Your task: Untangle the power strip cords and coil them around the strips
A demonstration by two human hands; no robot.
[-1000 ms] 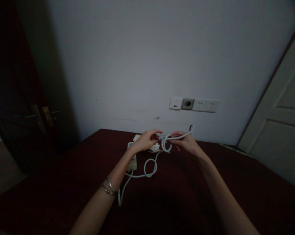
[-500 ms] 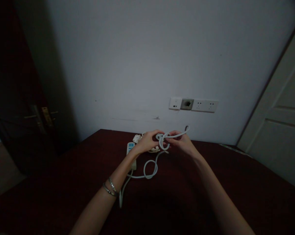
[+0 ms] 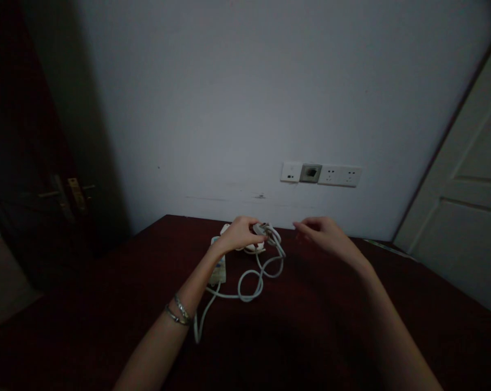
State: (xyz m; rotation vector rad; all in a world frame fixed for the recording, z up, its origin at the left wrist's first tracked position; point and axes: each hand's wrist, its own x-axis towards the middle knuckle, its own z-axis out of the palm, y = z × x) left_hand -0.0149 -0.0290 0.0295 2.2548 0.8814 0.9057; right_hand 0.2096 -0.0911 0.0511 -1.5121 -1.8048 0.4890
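My left hand is closed on a whitish plug, gripped between thumb and fingers just above the table. A white power cord hangs in loops beside that plug and runs down to the table, where it crosses itself in a loose loop. Partly hidden under my left wrist lies a power strip with pale blue sockets. My right hand is to the right of the cord, touching nothing, its fingers loosely bent and slightly apart.
More white plugs or adapters lie behind and below my left hand, partly covered. The dark red table meets a pale wall with a row of wall sockets. Doors stand at both sides.
My right hand has let go of the cord and moved right. The cord's loop near the plug has dropped and hangs toward the table. My left hand keeps its hold.
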